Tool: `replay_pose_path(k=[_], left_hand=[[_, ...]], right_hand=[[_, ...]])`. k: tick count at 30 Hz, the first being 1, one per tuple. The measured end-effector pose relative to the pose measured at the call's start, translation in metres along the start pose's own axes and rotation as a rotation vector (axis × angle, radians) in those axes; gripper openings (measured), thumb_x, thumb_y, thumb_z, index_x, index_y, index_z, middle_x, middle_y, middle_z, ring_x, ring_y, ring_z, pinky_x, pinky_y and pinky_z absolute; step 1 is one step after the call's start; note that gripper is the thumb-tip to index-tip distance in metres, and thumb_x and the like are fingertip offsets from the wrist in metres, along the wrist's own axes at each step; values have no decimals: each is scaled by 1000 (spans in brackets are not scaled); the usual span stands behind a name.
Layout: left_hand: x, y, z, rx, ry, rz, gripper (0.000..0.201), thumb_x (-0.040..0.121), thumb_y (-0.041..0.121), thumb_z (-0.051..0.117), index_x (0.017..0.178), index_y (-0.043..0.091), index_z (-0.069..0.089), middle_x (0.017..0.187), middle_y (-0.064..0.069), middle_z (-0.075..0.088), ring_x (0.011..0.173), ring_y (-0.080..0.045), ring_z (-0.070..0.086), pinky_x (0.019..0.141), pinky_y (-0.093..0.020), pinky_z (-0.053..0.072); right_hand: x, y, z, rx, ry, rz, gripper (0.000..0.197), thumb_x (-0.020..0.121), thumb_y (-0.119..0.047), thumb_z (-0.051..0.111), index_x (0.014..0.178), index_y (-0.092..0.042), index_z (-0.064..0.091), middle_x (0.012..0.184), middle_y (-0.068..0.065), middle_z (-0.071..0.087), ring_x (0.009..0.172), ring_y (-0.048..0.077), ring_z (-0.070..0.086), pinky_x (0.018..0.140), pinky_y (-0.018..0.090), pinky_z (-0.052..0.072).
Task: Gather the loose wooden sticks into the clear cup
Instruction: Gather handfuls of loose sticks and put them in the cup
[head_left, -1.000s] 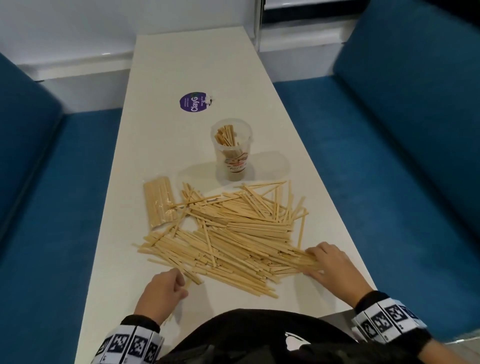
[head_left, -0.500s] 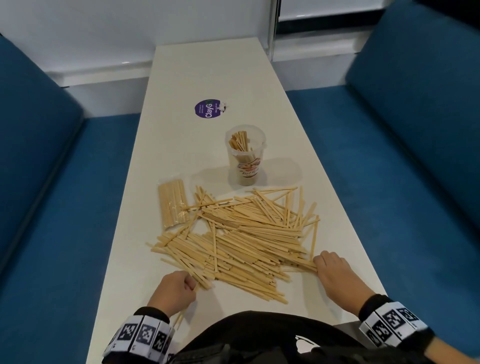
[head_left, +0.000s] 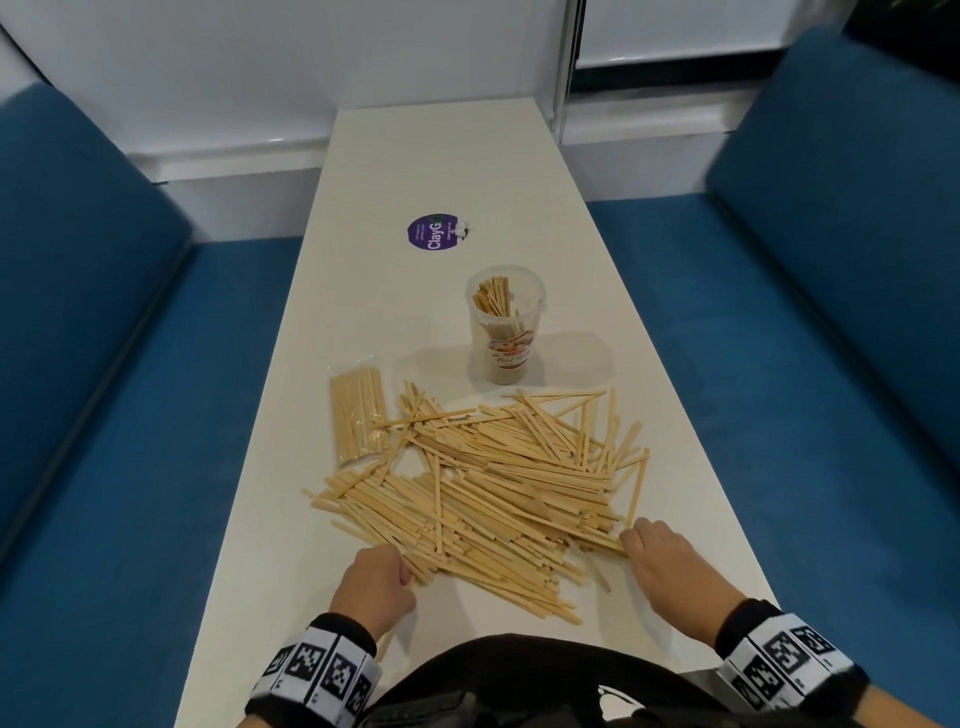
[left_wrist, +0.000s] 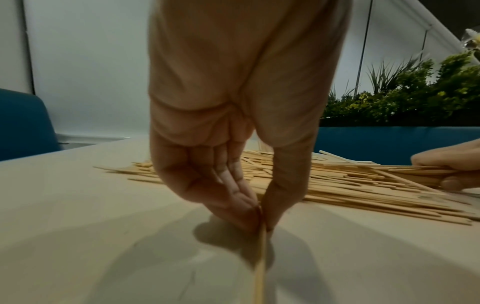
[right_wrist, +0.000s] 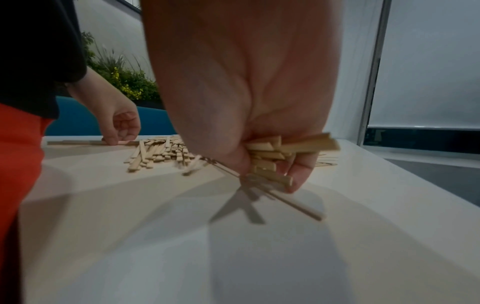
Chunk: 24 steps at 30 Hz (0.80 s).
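A wide pile of loose wooden sticks (head_left: 488, 483) lies across the near half of the white table (head_left: 431, 166). Behind the pile stands the clear cup (head_left: 505, 327), upright, with several sticks inside. My left hand (head_left: 382, 571) is at the pile's near left corner and pinches a single stick (left_wrist: 260, 267) between thumb and fingers against the table. My right hand (head_left: 657, 551) is at the pile's near right edge, fingers curled round the ends of several sticks (right_wrist: 272, 156).
A sealed clear packet of sticks (head_left: 359, 418) lies left of the pile. A round purple sticker (head_left: 434, 233) is on the table behind the cup. Blue bench seats (head_left: 779, 364) run along both long sides of the table. Plants (left_wrist: 415, 92) stand beyond the right bench.
Both hands stay at the near edge of the pile. The left hand has closed in onto the pile's corner. The head view has tilted up a little.
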<state>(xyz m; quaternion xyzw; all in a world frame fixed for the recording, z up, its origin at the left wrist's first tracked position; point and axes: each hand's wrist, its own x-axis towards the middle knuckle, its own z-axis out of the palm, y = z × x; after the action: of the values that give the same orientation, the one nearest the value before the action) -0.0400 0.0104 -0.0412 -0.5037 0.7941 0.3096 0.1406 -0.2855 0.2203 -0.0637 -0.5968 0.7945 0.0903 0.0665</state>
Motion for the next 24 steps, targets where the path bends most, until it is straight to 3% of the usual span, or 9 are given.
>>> replay_pose_path(k=[4,5,7,9,13,16,18,21,24], left_hand=[[-3,2,-4,81,-76,-17,11,79,8,53,75,15,45,88,-2,51,78,-18,50,66,-21,39],[-3,1,-7,99,-98,-12,17,80,10,53,70,16,41,83,-2,50,74,-17,49,63,-21,38],[-4,-2,-12,118,-160,13,30,83,15,51,61,17,31,69,1,40,60,-12,40,53,-20,30],[-5,-4,-20,104,-263,35,35,87,20,50,59,18,28,62,3,33,53,-10,33,50,-21,25],[-11,-6,-43,-32,-412,-25,19,92,20,46,73,17,51,72,3,48,62,-9,46,56,-16,38],[-19,-7,-59,-161,-467,-95,20,93,10,40,79,14,53,74,0,49,64,-11,48,55,-15,45],[-22,-8,-68,-199,-473,-102,20,92,9,37,78,12,51,76,-1,52,67,-12,48,59,-17,45],[-22,-4,-77,-293,-443,-95,18,90,9,38,80,11,53,80,-2,61,72,-13,53,65,-21,45],[-21,9,-78,-442,-429,-47,17,91,9,38,80,9,51,76,-6,65,67,-15,57,63,-23,48]], right_hand=[[-1,-1,-7,45,-30,22,35,48,1,77,75,-13,60,70,2,54,54,15,48,45,24,40],[-1,-1,-12,91,-80,28,30,62,0,70,87,-12,59,80,4,56,62,17,49,54,26,41],[-1,2,-22,171,-223,58,30,87,-1,40,115,-12,45,101,5,55,81,22,51,72,28,39],[-2,7,-31,295,-371,64,34,91,-2,28,123,-13,33,93,2,53,80,24,50,71,29,39],[-3,22,-43,313,-530,-38,34,91,-1,26,122,-14,31,78,-4,44,62,11,40,58,23,33],[-6,32,-60,300,-622,-77,16,97,-10,26,107,-19,34,84,0,47,61,11,36,57,25,31],[-8,40,-77,353,-660,-57,12,100,-18,25,101,-25,35,79,-6,44,62,9,36,59,25,32],[-9,47,-103,483,-664,13,18,101,-23,26,98,-31,41,75,-10,43,63,8,36,62,23,34],[-3,44,-119,646,-569,47,19,101,-21,29,101,-31,45,74,-9,44,62,6,37,61,19,38]])
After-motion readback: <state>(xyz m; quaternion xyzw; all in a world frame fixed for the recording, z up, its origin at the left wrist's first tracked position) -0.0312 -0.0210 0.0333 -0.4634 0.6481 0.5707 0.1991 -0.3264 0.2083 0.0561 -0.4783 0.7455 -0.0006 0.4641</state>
